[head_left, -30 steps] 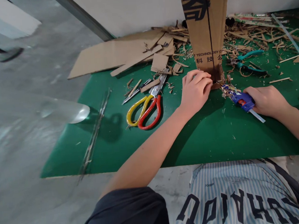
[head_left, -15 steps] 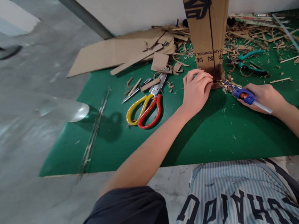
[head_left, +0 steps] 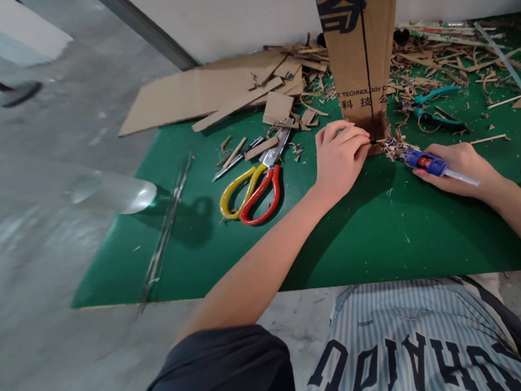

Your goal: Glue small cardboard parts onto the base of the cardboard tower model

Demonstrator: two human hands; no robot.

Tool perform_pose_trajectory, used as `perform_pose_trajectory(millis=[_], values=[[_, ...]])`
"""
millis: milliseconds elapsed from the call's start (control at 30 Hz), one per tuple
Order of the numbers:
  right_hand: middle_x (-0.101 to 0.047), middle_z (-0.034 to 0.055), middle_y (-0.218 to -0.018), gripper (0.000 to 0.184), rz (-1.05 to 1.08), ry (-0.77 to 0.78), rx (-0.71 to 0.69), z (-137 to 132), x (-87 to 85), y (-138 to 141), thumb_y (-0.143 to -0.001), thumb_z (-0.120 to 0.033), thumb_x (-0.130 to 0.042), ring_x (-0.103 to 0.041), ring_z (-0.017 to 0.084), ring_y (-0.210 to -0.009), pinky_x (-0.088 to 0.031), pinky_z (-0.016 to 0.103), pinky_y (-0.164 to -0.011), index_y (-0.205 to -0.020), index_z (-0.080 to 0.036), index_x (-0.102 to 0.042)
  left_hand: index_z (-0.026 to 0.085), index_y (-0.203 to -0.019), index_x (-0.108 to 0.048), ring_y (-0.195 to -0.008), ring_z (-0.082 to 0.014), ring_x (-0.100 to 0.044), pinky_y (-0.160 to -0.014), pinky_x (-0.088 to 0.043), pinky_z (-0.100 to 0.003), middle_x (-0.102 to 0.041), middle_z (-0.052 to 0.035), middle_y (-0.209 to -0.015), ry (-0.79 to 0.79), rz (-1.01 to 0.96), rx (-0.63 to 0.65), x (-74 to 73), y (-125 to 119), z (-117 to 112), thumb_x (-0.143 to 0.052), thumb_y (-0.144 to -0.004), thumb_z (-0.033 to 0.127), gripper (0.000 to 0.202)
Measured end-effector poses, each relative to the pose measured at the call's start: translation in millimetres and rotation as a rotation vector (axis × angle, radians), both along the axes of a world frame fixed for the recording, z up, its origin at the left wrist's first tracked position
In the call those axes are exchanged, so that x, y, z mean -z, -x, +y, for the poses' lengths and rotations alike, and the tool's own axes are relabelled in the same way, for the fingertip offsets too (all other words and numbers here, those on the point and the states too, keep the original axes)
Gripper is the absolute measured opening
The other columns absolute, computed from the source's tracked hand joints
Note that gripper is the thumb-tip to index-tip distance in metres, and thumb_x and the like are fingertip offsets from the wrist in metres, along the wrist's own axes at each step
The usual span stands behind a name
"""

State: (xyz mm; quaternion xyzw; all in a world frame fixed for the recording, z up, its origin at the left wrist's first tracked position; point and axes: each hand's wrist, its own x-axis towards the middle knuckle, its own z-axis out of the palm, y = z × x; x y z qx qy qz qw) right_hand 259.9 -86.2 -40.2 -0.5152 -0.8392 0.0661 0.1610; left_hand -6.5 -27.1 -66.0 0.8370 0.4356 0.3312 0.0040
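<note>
While the left hand (head_left: 340,159) pinches the foot of the tall brown printed cardboard column (head_left: 360,47) – upright on the green mat (head_left: 338,243), black seam down its middle – the right hand (head_left: 461,167) grips a blue glue gun (head_left: 421,160), nozzle at that base.

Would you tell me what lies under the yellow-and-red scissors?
The green mat shows through the handle loops; cardboard scraps crowd the blades. What lies beneath the blades is covered.
</note>
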Motion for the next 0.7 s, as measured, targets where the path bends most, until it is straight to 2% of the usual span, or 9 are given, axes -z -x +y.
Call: perform_pose_trajectory(millis=[300, 700], values=[[-0.068, 0.0056, -0.070, 0.033, -0.005, -0.032, -0.003, -0.1, 1.7, 0.1, -0.095, -0.054, -0.054, -0.062, 0.020, -0.060, -0.040, 0.030, -0.056, -0.089, -0.022, -0.063, 0.028, -0.094, -0.075, -0.121, -0.0287, -0.062, -0.108, -0.044, -0.053, -0.079, -0.0022, -0.109, -0.028, -0.029, 0.006, 1.6, 0.0, 0.4, -0.062, -0.101, 0.028, 0.015], [-0.065, 0.0045, -0.068, 0.031, -0.068, 0.000, 0.004, -0.9, 0.4, -5.1, -0.094, -0.053, -0.055, -0.060, 0.021, -0.059, -0.036, 0.029, -0.054, -0.085, -0.023, -0.059, 0.027, -0.095, -0.074, -0.122, -0.0285, -0.061, -0.108, -0.045, -0.052, -0.078, -0.0034, -0.111, -0.031, -0.013, 0.005, 1.8, 1.4, 0.2, -0.060, -0.102, 0.027, 0.015]])
